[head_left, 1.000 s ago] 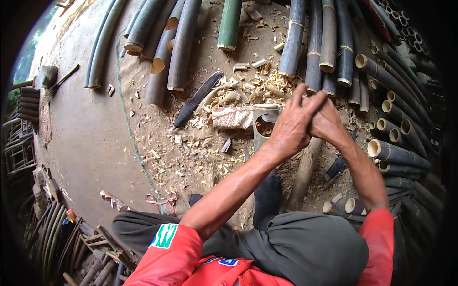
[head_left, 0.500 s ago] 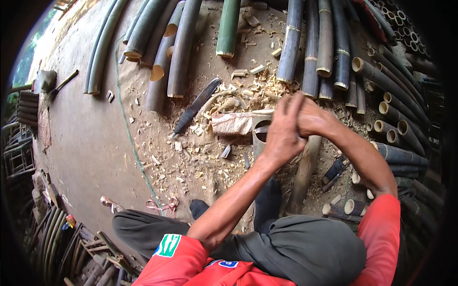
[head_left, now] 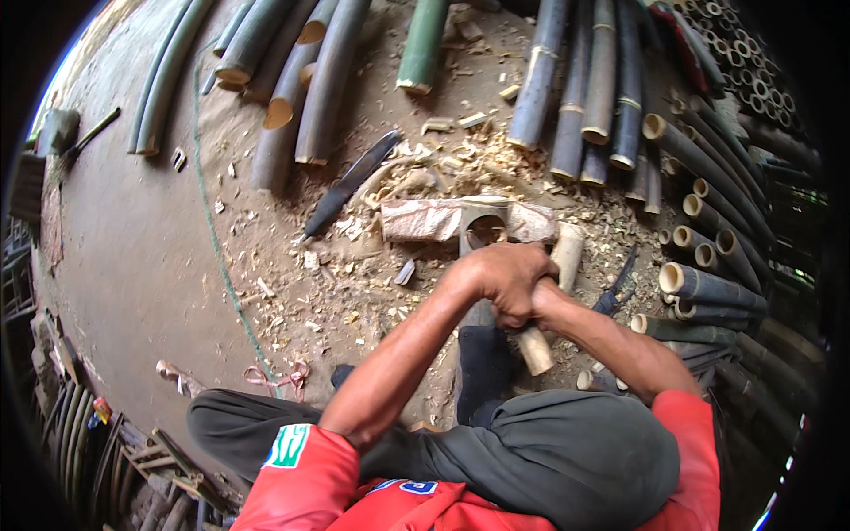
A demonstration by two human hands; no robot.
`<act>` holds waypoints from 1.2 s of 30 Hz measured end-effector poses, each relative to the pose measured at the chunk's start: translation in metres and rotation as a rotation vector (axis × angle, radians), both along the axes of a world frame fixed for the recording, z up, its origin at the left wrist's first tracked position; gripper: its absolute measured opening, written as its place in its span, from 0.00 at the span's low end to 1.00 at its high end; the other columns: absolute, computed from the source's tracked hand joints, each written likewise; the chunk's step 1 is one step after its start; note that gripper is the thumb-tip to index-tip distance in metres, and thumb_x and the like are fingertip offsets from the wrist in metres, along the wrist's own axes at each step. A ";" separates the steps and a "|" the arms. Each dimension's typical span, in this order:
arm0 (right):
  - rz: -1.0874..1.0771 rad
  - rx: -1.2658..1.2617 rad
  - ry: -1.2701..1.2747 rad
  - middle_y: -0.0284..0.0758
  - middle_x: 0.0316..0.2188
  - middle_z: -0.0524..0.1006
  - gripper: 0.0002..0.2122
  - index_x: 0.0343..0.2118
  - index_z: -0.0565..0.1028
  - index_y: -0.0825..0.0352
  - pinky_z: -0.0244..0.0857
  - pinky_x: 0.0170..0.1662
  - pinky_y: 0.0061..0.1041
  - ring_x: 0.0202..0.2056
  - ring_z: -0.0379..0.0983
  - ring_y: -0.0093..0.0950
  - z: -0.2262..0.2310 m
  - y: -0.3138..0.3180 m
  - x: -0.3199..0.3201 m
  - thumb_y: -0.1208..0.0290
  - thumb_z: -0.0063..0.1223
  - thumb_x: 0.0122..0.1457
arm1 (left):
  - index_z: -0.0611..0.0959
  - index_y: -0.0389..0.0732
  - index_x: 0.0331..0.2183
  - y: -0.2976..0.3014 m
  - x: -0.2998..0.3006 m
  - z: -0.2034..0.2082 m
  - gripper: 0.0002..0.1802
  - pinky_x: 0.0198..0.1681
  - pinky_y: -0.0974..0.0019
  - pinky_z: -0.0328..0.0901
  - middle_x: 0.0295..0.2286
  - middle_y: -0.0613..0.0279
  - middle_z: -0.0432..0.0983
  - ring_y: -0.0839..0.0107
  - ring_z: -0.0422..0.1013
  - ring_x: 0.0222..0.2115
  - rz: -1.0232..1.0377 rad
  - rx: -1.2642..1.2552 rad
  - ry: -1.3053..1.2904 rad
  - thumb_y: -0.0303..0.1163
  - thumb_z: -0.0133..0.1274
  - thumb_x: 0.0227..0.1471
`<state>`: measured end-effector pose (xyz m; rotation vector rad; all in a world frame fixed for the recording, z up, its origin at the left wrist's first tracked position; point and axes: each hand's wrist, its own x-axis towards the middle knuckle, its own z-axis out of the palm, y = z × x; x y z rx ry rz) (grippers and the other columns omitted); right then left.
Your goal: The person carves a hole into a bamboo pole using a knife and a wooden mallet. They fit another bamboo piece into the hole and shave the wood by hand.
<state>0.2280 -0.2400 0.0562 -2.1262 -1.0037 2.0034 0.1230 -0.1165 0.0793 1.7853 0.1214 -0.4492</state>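
Observation:
Close together over a bamboo tube (head_left: 479, 312), my left hand (head_left: 506, 270) and my right hand (head_left: 537, 302) are both closed, fingers curled round something they hide. The tube points away from me between my feet, its far part on a reddish wood block (head_left: 423, 219). Just beyond my knuckles, a rounded opening (head_left: 486, 229) is cut in the tube's upper side. A pale round stick (head_left: 567, 251) runs behind my hands. A tan wooden end (head_left: 535, 350) sticks out below them; I cannot tell whether it belongs to the stick or to a gripped tool.
A dark-handled knife (head_left: 350, 188) lies on the ground left of the block, among wood chips (head_left: 478, 159). Another dark blade (head_left: 615, 285) lies to the right. Cut bamboo poles (head_left: 536, 97) lie ahead, with more stacked bamboo (head_left: 699, 280) along the right. A green cord (head_left: 217, 257) crosses the ground.
Both hands have drawn back toward me from beyond the opening, which now shows more fully. The block's right end has come into sight. The view has shifted slightly.

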 end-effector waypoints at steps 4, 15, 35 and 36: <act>-0.107 0.424 -0.042 0.36 0.33 0.80 0.16 0.45 0.79 0.67 0.73 0.36 0.29 0.36 0.79 0.26 -0.033 -0.026 -0.010 0.66 0.62 0.55 | 0.79 0.48 0.60 -0.013 -0.004 0.006 0.55 0.67 0.39 0.55 0.65 0.41 0.60 0.43 0.51 0.68 0.130 0.243 -0.149 0.31 0.67 0.19; -0.640 0.423 -0.903 0.43 0.28 0.81 0.20 0.42 0.75 0.68 0.72 0.34 0.43 0.29 0.80 0.40 -0.053 -0.126 0.092 0.51 0.51 0.66 | 0.75 0.37 0.61 0.035 -0.017 -0.040 0.34 0.64 0.54 0.63 0.58 0.46 0.74 0.55 0.70 0.60 0.835 0.246 0.116 0.48 0.59 0.63; -1.002 0.184 -0.997 0.52 0.33 0.79 0.18 0.37 0.75 0.71 0.66 0.46 0.48 0.39 0.77 0.49 -0.120 -0.303 0.075 0.55 0.57 0.65 | 0.81 0.40 0.49 -0.108 -0.025 -0.013 0.23 0.58 0.51 0.66 0.50 0.51 0.74 0.54 0.69 0.53 0.804 0.630 -0.473 0.21 0.61 0.48; -0.966 0.288 -1.090 0.46 0.27 0.78 0.18 0.36 0.76 0.70 0.69 0.37 0.46 0.31 0.77 0.44 -0.132 -0.331 0.082 0.55 0.55 0.67 | 0.81 0.41 0.50 -0.128 -0.015 0.004 0.26 0.59 0.51 0.65 0.51 0.50 0.73 0.53 0.68 0.54 0.704 0.580 -0.485 0.20 0.61 0.46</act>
